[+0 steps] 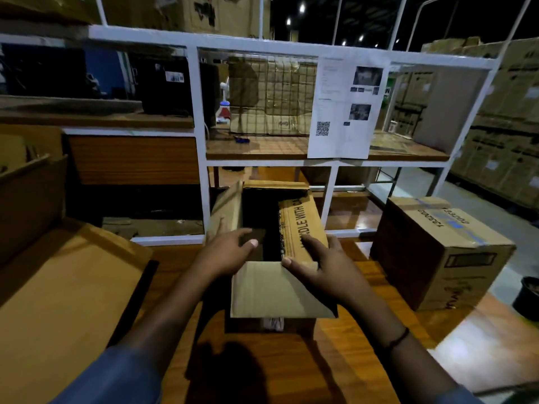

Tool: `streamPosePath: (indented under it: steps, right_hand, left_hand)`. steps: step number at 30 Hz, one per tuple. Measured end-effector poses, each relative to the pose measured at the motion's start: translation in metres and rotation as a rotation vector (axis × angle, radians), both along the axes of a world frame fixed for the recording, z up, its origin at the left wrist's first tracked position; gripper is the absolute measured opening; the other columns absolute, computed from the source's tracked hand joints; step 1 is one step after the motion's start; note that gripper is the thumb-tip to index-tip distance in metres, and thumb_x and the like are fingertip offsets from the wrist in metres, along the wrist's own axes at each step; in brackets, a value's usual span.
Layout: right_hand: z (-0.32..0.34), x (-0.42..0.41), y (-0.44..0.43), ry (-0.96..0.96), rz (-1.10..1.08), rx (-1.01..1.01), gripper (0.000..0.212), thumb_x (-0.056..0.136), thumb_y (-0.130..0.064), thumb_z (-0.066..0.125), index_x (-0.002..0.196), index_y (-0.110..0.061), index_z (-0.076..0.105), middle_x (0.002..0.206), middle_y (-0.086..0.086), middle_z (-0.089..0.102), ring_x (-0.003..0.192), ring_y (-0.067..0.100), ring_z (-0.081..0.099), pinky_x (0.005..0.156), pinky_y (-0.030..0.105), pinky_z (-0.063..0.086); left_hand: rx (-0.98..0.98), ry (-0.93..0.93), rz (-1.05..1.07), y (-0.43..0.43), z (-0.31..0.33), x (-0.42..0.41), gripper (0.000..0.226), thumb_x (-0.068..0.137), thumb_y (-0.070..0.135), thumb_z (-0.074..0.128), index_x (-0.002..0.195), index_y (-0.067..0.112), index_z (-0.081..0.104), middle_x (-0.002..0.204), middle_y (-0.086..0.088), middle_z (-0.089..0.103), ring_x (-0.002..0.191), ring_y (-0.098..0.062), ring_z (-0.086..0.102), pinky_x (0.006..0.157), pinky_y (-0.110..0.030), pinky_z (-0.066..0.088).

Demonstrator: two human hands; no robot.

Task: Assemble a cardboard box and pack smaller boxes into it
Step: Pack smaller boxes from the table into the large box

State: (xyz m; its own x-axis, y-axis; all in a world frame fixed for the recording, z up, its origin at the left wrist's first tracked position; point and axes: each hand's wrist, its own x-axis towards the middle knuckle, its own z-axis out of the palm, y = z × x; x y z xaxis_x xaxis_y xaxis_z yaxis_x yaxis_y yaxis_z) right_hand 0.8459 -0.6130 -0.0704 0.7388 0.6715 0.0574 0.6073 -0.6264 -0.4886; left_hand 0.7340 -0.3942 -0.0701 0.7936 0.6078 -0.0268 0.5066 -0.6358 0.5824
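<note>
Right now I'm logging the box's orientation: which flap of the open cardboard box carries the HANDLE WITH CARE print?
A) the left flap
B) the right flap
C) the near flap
B: the black lettering runs along the right flap, where the right hand rests its fingers, while the near flap shows plain cardboard.

matt cardboard box (280,293), glossy wood table (364,345)

Both bare forearms (163,310) reach forward and converge. The left hand (230,250) is palm down, fingers straight and spread; the right hand (323,268) lies flat, fingers extended, thumb pointing left.
</note>
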Motion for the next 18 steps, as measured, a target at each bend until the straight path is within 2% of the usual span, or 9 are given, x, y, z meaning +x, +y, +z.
streamPosePath:
  steps: [2,4,6,7,9,11,13,15,18]
  right_hand:
    - [-0.008,-0.004,0.003,-0.109,-0.063,-0.008,0.098,0.074,-0.102,0.031,0.154,-0.046,0.037,0.155,0.008,0.039,0.124,0.027,0.058,0.086,0.038,0.058]
    - [-0.009,-0.01,0.005,-0.294,-0.055,-0.04,0.093,0.081,-0.099,0.02,0.142,-0.038,0.056,0.125,0.004,0.065,0.099,0.016,0.067,0.068,0.03,0.056]
    - [-0.004,-0.015,0.005,-0.439,-0.018,-0.021,0.089,0.088,-0.092,0.013,0.117,-0.034,0.074,0.084,-0.007,0.073,0.069,0.004,0.065,0.054,0.028,0.056]
    - [-0.002,-0.016,0.004,-0.469,0.002,-0.023,0.085,0.093,-0.088,0.013,0.108,-0.034,0.077,0.073,-0.008,0.071,0.06,0.004,0.063,0.049,0.027,0.055]
    - [0.002,-0.018,0.003,-0.474,0.038,-0.027,0.073,0.098,-0.079,0.02,0.102,-0.036,0.078,0.067,-0.01,0.069,0.056,0.004,0.062,0.05,0.027,0.055]
    - [0.008,-0.02,0.001,-0.523,0.089,-0.018,0.066,0.099,-0.075,0.026,0.097,-0.035,0.079,0.068,-0.013,0.068,0.062,0.002,0.062,0.067,0.029,0.056]
    - [0.013,-0.019,0.002,-0.614,0.18,-0.019,0.058,0.099,-0.069,0.031,0.103,-0.036,0.078,0.091,-0.012,0.07,0.089,0.006,0.062,0.093,0.037,0.046]
    - [0.019,-0.015,0.009,-0.519,0.359,-0.071,0.049,0.099,-0.062,0.036,0.13,-0.041,0.067,0.133,-0.003,0.06,0.131,0.018,0.047,0.113,0.047,0.03]
    - [0.02,-0.009,0.025,-0.301,0.593,-0.186,0.055,0.102,-0.058,0.031,0.154,-0.043,0.042,0.162,-0.007,0.041,0.153,0.014,0.022,0.125,0.048,0.013]
  left_hand:
    - [0.208,-0.001,-0.061,-0.017,0.003,-0.008,0.049,0.101,0.069,0.038,0.143,0.051,0.053,0.173,0.007,0.007,0.159,-0.033,-0.001,0.125,-0.055,0.0]
    - [0.374,-0.058,-0.168,-0.04,0.003,-0.012,0.052,0.103,0.067,0.029,0.134,0.044,0.064,0.163,0.009,0.039,0.155,-0.024,0.022,0.127,-0.05,0.004]
    - [0.432,-0.169,-0.158,-0.058,-0.006,-0.014,0.058,0.107,0.06,0.021,0.122,0.037,0.073,0.122,0.009,0.072,0.126,-0.013,0.055,0.121,-0.043,0.024]
    - [0.458,-0.23,-0.1,-0.06,-0.012,-0.015,0.062,0.108,0.059,0.02,0.11,0.035,0.077,0.1,0.009,0.075,0.106,-0.011,0.061,0.112,-0.042,0.033]
    - [0.525,-0.33,-0.015,-0.056,-0.023,-0.013,0.07,0.108,0.059,0.019,0.081,0.029,0.076,0.07,0.009,0.066,0.079,-0.01,0.056,0.095,-0.042,0.041]
    - [0.534,-0.423,-0.026,-0.048,-0.033,-0.011,0.066,0.108,0.057,0.024,0.059,0.029,0.058,0.056,0.011,0.05,0.068,-0.009,0.048,0.087,-0.041,0.04]
    - [0.506,-0.513,-0.089,-0.039,-0.037,-0.01,0.058,0.107,0.052,0.032,0.054,0.032,0.043,0.052,0.012,0.041,0.064,-0.007,0.043,0.084,-0.039,0.037]
    - [0.485,-0.589,-0.139,-0.025,-0.042,-0.012,0.054,0.106,0.046,0.038,0.054,0.032,0.04,0.051,0.01,0.041,0.062,-0.005,0.041,0.08,-0.037,0.033]
    - [0.391,-0.722,-0.235,0.001,-0.046,-0.018,0.046,0.103,0.039,0.046,0.057,0.036,0.039,0.052,0.011,0.041,0.06,-0.005,0.042,0.073,-0.035,0.029]
